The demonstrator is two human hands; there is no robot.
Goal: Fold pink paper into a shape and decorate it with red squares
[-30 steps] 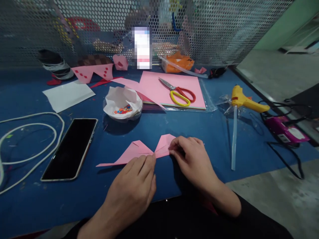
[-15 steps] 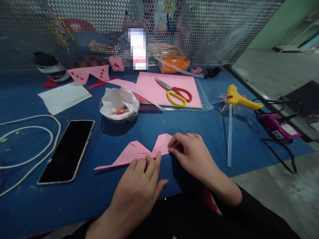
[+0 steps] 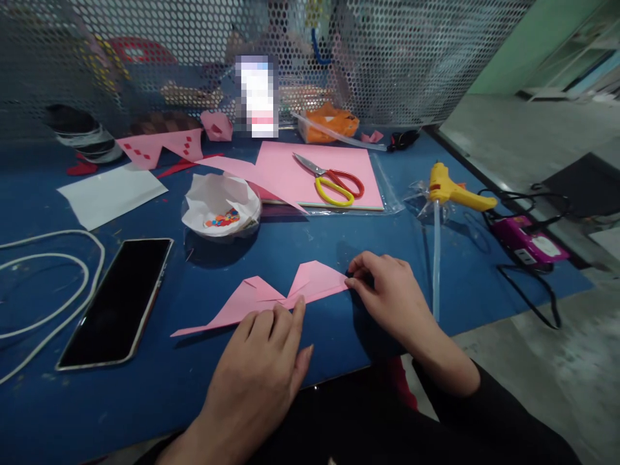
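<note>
A folded pink paper strip (image 3: 317, 279) with two raised peaks lies on the blue table in front of me. My left hand (image 3: 259, 365) rests over its near edge, index finger stretched out and pressing close to the dip between the peaks; the other fingers are loosely bent and the thumb stands apart. At the strip's right end, my right hand (image 3: 382, 287) pinches the tip between thumb and index finger. The strip's left end tapers to a thin point lying on the table.
Beyond the strip are a paper-lined bowl (image 3: 220, 206), pink sheets (image 3: 285, 165) and scissors (image 3: 334, 187). A phone (image 3: 116, 303) and white cable (image 3: 92, 278) lie left. A yellow glue gun (image 3: 455, 190) and purple power block (image 3: 527, 242) stand right. Perforated metal (image 3: 387, 58) backs the table.
My right hand has slid right along the strip to its end tip, uncovering more of the right peak. The left hand keeps its place on the strip. The view has shifted slightly.
</note>
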